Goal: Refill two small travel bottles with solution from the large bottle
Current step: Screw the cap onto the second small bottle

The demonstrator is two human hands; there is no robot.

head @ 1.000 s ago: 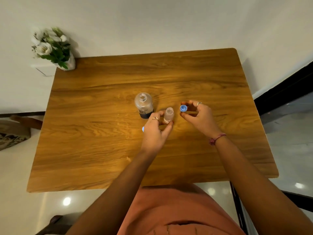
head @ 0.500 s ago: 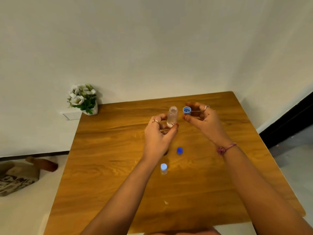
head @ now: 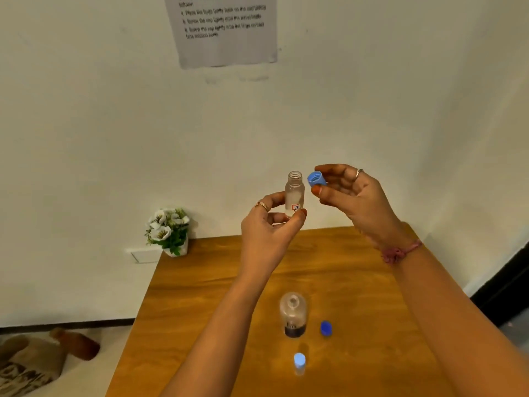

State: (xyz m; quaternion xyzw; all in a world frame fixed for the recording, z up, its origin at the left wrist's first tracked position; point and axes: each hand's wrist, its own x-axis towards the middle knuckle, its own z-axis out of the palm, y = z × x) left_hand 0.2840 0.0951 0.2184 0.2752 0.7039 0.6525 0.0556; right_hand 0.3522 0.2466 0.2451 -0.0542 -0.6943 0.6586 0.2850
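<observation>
My left hand [head: 267,230] holds a small clear travel bottle [head: 294,193] upright by its base, raised in front of the wall; its mouth is uncapped. Just right of that mouth, my right hand [head: 352,196] pinches a light blue cap [head: 316,179], tilted toward the bottle and apart from it. On the wooden table [head: 357,282] below stands the large clear bottle [head: 293,313], uncapped, with a dark label at its base. A dark blue cap [head: 326,328] lies to its right. A second small bottle with a pale blue cap [head: 299,362] stands nearer to me.
A small pot of white flowers [head: 169,232] sits at the table's far left corner against the wall. A printed instruction sheet [head: 226,30] hangs on the wall above. A bag and a brown object [head: 43,359] lie on the floor at the left.
Both hands have risen with the small bottle and the light blue cap, and my head has tilted up, showing more wall. The cap stays beside the bottle's mouth.
</observation>
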